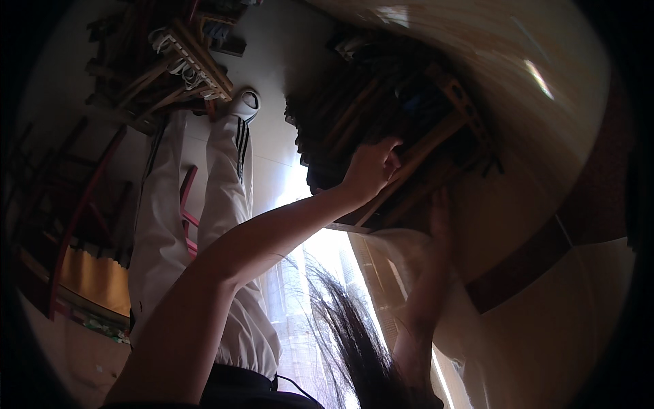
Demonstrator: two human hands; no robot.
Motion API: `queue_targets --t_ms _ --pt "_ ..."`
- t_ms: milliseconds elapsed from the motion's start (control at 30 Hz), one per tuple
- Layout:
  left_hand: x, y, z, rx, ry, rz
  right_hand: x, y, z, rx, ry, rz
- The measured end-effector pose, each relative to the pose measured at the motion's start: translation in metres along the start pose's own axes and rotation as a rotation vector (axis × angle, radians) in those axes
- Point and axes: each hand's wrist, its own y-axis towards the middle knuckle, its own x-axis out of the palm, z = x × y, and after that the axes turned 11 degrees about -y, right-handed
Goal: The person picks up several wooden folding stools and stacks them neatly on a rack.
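Observation:
A dark stack of thin, layered pieces [332,128] lies in shadow before me; what they are, I cannot tell. My left hand [373,168] reaches over its near part with curled fingers, close to a long wooden bar [429,145]; shade hides whether the fingertips grip anything. Farther right, my right hand [440,212] is raised beside the near end of the pile, its fingers straight and close together, and it appears to hold nothing. A wooden end piece with holes [462,105] stands at the far right of the stack.
Wooden frames with white cords [199,64] stand at upper left, by a white shoe [246,105]. Dark red chair frames [89,199] are at the left, a yellow cloth [94,281] below them. A pale wall surface [511,66] curves along the right. Bright light comes through a curtain [301,307].

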Motion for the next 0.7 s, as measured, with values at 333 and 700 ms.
queue_targets --t_ms 333,700 --pt "0.002 -0.008 -0.006 -0.102 -0.104 0.151 -0.001 0.01 0.016 0.006 0.025 -0.005" --pt "0.01 0.0 0.001 -0.203 0.055 0.26 0.016 0.006 -0.006 0.043 0.028 0.005"
